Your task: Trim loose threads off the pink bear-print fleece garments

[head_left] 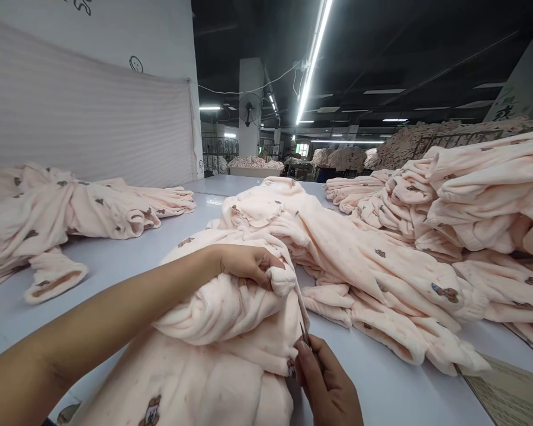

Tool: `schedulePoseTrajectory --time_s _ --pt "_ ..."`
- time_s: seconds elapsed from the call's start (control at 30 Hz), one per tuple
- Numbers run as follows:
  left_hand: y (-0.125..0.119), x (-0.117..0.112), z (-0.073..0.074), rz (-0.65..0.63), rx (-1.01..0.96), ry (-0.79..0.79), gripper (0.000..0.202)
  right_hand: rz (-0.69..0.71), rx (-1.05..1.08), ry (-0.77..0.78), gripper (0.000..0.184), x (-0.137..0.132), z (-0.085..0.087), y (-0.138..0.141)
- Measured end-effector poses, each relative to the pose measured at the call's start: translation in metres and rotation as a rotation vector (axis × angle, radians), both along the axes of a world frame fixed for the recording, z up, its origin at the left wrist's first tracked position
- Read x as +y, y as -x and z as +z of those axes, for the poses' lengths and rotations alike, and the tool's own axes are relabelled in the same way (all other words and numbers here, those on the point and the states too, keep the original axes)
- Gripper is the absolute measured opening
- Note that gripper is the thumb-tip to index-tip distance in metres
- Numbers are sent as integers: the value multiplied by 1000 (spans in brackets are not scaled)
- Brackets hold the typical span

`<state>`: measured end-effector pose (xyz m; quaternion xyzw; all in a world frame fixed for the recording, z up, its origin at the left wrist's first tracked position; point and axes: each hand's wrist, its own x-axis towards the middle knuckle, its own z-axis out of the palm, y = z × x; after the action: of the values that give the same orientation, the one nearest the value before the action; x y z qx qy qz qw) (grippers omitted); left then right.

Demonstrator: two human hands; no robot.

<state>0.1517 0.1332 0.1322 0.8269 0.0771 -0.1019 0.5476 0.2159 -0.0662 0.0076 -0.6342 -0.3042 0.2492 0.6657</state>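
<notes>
A pale pink fleece garment (231, 313) with small bear prints lies bunched on the table in front of me. My left hand (247, 262) is closed on a fold of it near the top, thumb and fingers pinching the cloth. Low on its right side, my right hand (327, 381) is wrapped round small thread snips (304, 335). Their dark, narrow blades point up along the garment's edge; the handles are mostly hidden in my palm. Whether the blades touch the cloth, I cannot tell. Another pink garment (359, 254) with knitted cuffs stretches behind it to the right.
More pink garments (84, 204) lie at the left, and a tall heap (484, 189) rises at the right. A brown cardboard sheet (510, 387) is at the table's lower right. A pink cloth (89, 112) hangs along the left wall. Farther back stands a pillar (250, 77) with a fan.
</notes>
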Motion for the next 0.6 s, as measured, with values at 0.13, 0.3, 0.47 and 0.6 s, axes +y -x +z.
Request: schedulePoseTrajectory --time_s 0.13,0.3,0.47,0.6 --pt "4 -6 2 -11 -14 40 29 -65 -42 -73 35 24 17 8" --pt "8 -8 -6 6 -63 46 28 -82 -57 -134 34 44 21 7" --pt "5 -1 -10 -7 -121 29 22 -45 55 -168 29 47 18 -7" --pt "1 2 -8 -35 -84 14 21 32 193 -163 27 54 14 -17"
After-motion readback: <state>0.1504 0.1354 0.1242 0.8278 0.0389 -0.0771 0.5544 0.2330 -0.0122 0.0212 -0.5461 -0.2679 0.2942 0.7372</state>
